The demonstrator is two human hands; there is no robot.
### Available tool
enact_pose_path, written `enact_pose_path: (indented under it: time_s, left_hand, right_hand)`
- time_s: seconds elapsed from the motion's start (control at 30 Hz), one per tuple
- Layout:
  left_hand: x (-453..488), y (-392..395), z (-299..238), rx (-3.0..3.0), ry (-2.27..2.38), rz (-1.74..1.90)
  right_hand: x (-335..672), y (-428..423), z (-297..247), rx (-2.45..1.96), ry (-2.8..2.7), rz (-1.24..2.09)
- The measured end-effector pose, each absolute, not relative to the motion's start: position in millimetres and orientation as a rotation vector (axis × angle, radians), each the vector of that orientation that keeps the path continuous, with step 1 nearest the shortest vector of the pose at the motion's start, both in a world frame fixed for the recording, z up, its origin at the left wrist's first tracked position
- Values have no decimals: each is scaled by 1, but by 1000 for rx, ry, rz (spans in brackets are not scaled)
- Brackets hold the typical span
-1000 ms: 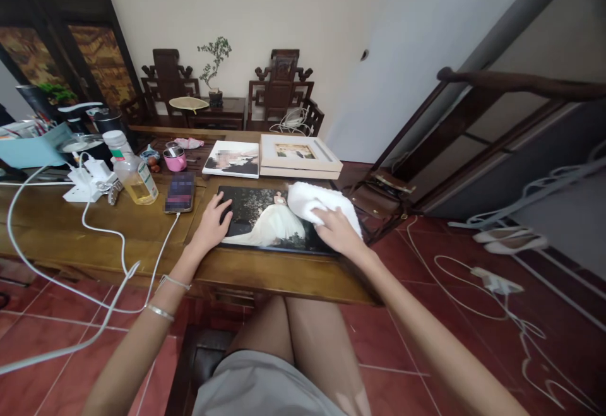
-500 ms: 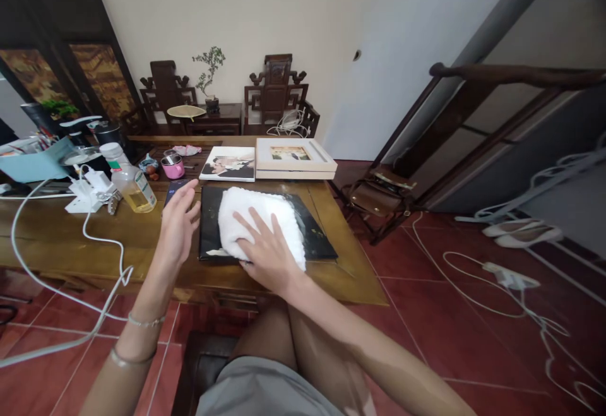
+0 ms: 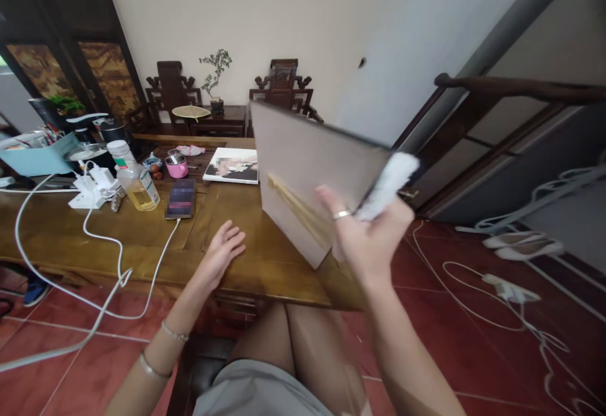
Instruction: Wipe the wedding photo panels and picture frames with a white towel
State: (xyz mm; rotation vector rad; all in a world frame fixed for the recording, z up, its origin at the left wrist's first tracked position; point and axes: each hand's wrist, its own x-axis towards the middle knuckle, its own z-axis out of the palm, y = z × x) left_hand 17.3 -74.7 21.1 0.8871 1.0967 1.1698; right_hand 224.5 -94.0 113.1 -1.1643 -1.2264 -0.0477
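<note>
So the right hand (image 3: 372,239) is gripping the panel (image 3: 305,157), tilted up just left of it, back showing, white cloth (image 3: 392,182) bunched in there too. Probably the turning-it-over step, so next move needs a firm grip. The left hand (image 3: 220,255)'s open, nothing in it, surface (image 3: 279,277) below.

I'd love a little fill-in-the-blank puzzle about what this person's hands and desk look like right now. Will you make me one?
1. The right hand holds the tilted panel along with a ____ cloth.
2. The left hand is holding ____.
3. The cup just beyond the phone is coloured ____.
4. Two bracelets circle the person's ____ arm.

Missing words: white; nothing; pink; left.
</note>
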Motion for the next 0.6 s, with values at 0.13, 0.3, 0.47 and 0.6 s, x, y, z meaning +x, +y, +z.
enact_pose_path:
  time_s: [0.13, 0.3, 0.47, 0.6]
  left_hand:
    - [43, -79, 13, 725, 949, 1182]
    - [56, -78, 19, 561, 943, 1461]
    - [28, -64, 22, 609, 1109, 1440]
    - [1, -45, 29, 659, 1166, 1286]
  right_hand:
    - [231, -85, 114, -915, -757, 301]
    - [234, -88, 87, -844, -450, 644]
    - [267, -96, 61, -952, -406, 674]
    - [312, -107, 49, -1071, -462, 192]
